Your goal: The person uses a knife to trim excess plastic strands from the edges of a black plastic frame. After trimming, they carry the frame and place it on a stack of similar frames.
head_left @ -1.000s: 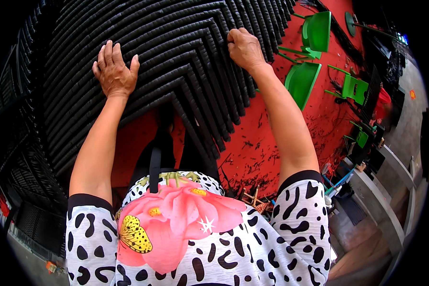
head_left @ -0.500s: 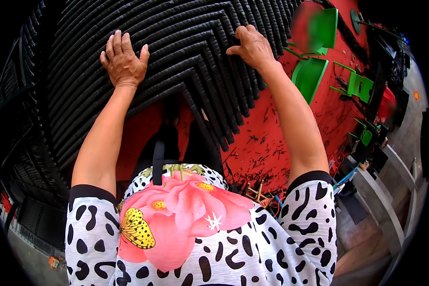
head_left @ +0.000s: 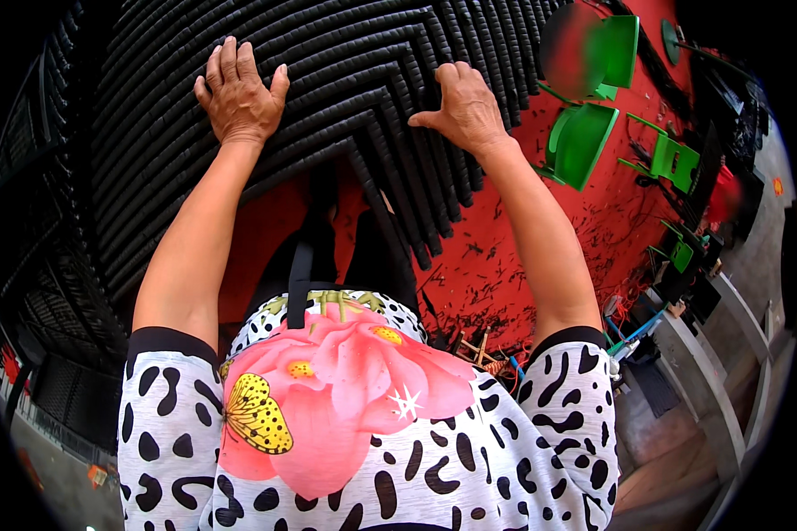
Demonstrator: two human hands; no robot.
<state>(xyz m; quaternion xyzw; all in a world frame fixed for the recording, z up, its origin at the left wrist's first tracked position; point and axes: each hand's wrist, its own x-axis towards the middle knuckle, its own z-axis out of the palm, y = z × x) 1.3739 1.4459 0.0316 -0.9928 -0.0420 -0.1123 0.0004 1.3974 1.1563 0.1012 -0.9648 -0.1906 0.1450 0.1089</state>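
Observation:
Beneath my hands lies a broad stack of black tubular frames (head_left: 328, 113), each wound with black strip and bent into a corner, nested row behind row. My left hand (head_left: 242, 96) rests flat on the long rows at the left, fingers stretched and thumb apart. Near the bent corners at the right is my right hand (head_left: 468, 108). Its fingers bend down onto the frames while the thumb sticks out to the left. Neither hand shows anything lifted. The right fingertips are partly hidden.
Green chairs (head_left: 584, 146) stand at the right on a red floor (head_left: 496, 257) strewn with dark scraps. A small wooden stool (head_left: 478, 348) is near my right side, beside cables. More black framework (head_left: 49, 257) rises at the left. Grey beams (head_left: 708, 380) run along the lower right.
My left hand has slid slightly away from me and to the right. My right hand has come a little nearer to me. The frames look much the same.

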